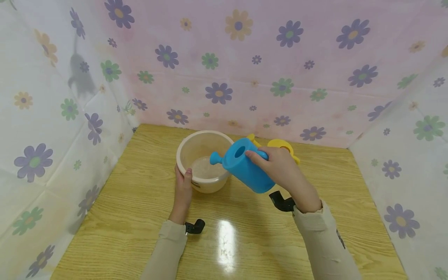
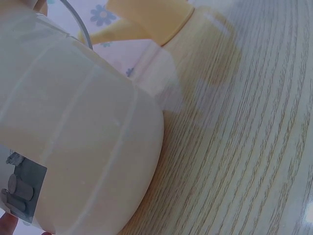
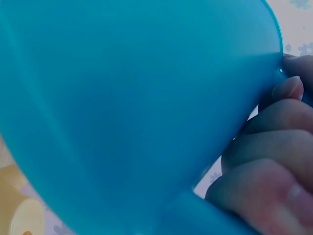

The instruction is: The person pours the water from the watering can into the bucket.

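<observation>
A cream plastic bucket (image 1: pixel 209 186) stands on the wooden table. My left hand (image 1: pixel 182 190) grips its near left rim, thumb on the rim and fingers down the outer wall. In my right hand (image 1: pixel 285 169) is a blue watering can (image 1: pixel 250 173), its handle wrapped by the curled fingers (image 3: pixel 274 147). The can is raised and tilted left, so its flared spout (image 1: pixel 216 158) hangs over the bucket's opening. Close up, the left wrist view shows the bucket's ribbed wall (image 2: pixel 93 117) and a dark picture label (image 2: pixel 24 186).
A yellow watering can (image 1: pixel 276 143) stands at the back of the table, partly hidden behind the blue can and my right hand. Flowered cloth (image 1: pixel 224 58) rises along the table's back and sides. A black wrist mount (image 1: pixel 281 202) juts out from my right wrist.
</observation>
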`<state>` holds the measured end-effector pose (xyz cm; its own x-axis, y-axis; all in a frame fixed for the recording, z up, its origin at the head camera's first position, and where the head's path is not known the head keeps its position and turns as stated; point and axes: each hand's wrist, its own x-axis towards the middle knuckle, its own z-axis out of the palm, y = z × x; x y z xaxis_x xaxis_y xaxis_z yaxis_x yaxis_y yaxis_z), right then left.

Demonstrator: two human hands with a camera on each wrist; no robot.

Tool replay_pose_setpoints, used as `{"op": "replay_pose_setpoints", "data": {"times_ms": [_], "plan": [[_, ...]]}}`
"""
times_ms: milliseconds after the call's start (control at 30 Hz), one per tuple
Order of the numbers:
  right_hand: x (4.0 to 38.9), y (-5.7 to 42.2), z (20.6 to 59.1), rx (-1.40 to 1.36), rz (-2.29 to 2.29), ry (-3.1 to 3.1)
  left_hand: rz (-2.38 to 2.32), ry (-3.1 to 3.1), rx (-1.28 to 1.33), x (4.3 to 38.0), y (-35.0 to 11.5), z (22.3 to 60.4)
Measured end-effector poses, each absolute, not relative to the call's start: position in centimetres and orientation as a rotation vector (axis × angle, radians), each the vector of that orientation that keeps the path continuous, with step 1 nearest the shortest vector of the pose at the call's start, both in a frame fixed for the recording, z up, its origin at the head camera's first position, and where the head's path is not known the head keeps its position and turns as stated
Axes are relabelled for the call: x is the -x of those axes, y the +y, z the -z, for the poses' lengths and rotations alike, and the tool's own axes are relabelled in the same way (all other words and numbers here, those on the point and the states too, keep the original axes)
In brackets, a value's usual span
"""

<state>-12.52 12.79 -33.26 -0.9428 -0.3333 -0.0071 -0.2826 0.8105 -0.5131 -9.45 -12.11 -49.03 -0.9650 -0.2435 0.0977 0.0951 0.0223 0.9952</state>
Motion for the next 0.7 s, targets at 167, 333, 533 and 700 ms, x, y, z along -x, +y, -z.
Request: {"op": "replay_pose_setpoints", "data": {"times_ms": [167,333,533,700], "plan": [[12.5,12.8,33.1,0.494,0.795,2.903,2.048,-2.049,-0.161,9.5,-12.1,48.9],[12.5,12.8,33.1,0.479,0.792,2.889,2.048,-2.065,-0.196,9.4,-12.1,48.8],[12.5,12.8,33.2,0.477,0.791,2.888,2.053,-2.078,-0.193,9.4,-12.2,49.1],[12.5,12.8,33.2,0.480,0.792,2.888,2.064,-2.041,-0.168,10.1,-12.5,50.9]]}}
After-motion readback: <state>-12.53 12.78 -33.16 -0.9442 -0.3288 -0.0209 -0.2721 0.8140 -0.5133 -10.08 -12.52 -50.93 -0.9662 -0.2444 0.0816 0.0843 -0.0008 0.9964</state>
